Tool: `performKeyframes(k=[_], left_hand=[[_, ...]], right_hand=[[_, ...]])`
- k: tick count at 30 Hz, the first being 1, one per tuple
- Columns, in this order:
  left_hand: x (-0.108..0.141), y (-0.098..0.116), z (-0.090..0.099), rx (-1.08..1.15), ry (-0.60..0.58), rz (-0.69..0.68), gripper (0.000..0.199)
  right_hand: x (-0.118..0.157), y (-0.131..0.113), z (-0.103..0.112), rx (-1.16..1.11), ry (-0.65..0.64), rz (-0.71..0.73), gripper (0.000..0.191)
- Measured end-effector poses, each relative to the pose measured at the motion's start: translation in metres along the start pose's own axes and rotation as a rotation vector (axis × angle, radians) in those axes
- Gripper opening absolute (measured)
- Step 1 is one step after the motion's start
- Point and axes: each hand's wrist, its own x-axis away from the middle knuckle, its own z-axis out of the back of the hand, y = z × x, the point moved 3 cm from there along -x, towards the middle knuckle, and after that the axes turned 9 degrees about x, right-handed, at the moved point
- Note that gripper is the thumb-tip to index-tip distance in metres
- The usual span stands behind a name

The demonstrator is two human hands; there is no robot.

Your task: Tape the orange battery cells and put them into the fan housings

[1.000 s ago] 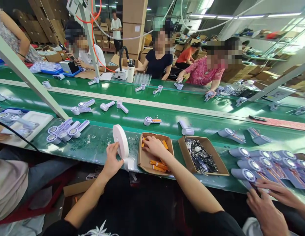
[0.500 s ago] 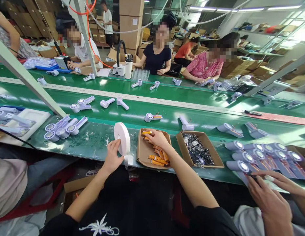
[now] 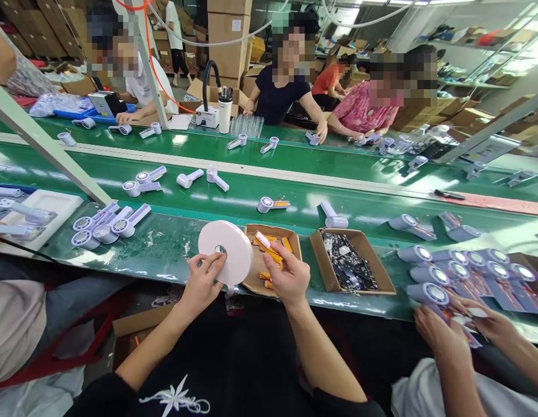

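Note:
My left hand [image 3: 203, 282] pinches a large roll of white tape [image 3: 233, 255] at its core, its broad face turned towards me. In the fingers of my right hand [image 3: 290, 273] is an orange cylindrical battery [image 3: 274, 252] with a white patch at its upper end. The battery is tilted, close to the right edge of the roll. Beneath and behind it, several more orange batteries [image 3: 265, 275] lie in a shallow cardboard box [image 3: 297, 244], partly hidden by the roll and my hand.
Right of it stands a cardboard box [image 3: 384, 272] of dark circuit boards [image 3: 349, 263]. Lilac handheld fan bodies [image 3: 104, 233] lie at left, on the green conveyor [image 3: 234, 200] and at right. A co-worker's hands [image 3: 451, 333] work at right. A slanted metal post [image 3: 55, 145] rises at left.
My right hand has lifted a battery out of the box and brought it towards me beside the roll. The roll has turned from nearly edge-on to face me.

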Motion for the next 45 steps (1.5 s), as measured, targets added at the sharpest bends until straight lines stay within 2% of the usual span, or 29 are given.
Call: performKeyframes(k=[3, 7, 11, 14, 19, 21, 23, 27, 32, 35, 37, 38, 39, 43, 45], left_hand=[[-0.001, 0.003, 0.0, -0.025, 0.002, -0.02, 0.071], [0.002, -0.003, -0.001, -0.097, -0.008, 0.009, 0.072], [0.004, -0.013, 0.002, -0.116, 0.012, 0.001, 0.07], [-0.001, -0.02, 0.01, -0.105, 0.012, -0.033, 0.069], [-0.021, -0.022, 0.025, -0.142, -0.027, -0.166, 0.076], [-0.024, -0.017, 0.025, -0.154, -0.035, -0.211, 0.079], [-0.024, -0.011, 0.02, -0.178, -0.002, -0.212, 0.079], [-0.018, -0.003, 0.006, -0.244, 0.104, -0.125, 0.077], [-0.019, 0.0, 0.003, -0.282, 0.122, -0.119, 0.069], [-0.02, 0.006, -0.002, -0.282, 0.196, -0.129, 0.061], [-0.017, 0.013, -0.01, -0.255, 0.24, -0.119, 0.069], [-0.014, 0.017, -0.014, -0.23, 0.243, -0.105, 0.074], [-0.01, 0.02, -0.017, -0.198, 0.229, -0.086, 0.079], [0.004, 0.028, -0.015, -0.066, 0.075, -0.066, 0.088], [0.008, 0.027, -0.012, -0.066, 0.014, -0.06, 0.087]], right_hand=[[0.011, 0.004, -0.013, -0.039, -0.003, -0.017, 0.026], [0.025, 0.016, -0.028, -0.182, -0.035, -0.198, 0.035], [0.022, 0.024, -0.032, -0.331, -0.243, -0.324, 0.041], [0.004, 0.022, -0.022, -0.301, -0.384, -0.356, 0.042], [-0.034, 0.008, -0.007, -0.122, -0.76, -0.27, 0.014], [-0.042, 0.005, -0.008, -0.134, -0.846, -0.275, 0.016], [-0.044, 0.007, -0.013, -0.233, -0.824, -0.313, 0.018], [-0.035, 0.027, -0.024, -0.432, -0.575, -0.426, 0.042], [-0.017, 0.04, -0.037, -0.558, -0.456, -0.502, 0.045], [-0.006, 0.036, -0.048, -0.689, -0.222, -0.593, 0.054], [0.003, 0.036, -0.053, -0.759, -0.03, -0.638, 0.064], [0.008, 0.038, -0.053, -0.776, 0.021, -0.657, 0.069], [0.013, 0.042, -0.052, -0.787, 0.027, -0.681, 0.072], [0.026, 0.071, -0.041, -0.839, -0.103, -0.803, 0.071], [0.028, 0.084, -0.033, -0.865, -0.052, -0.817, 0.07]])
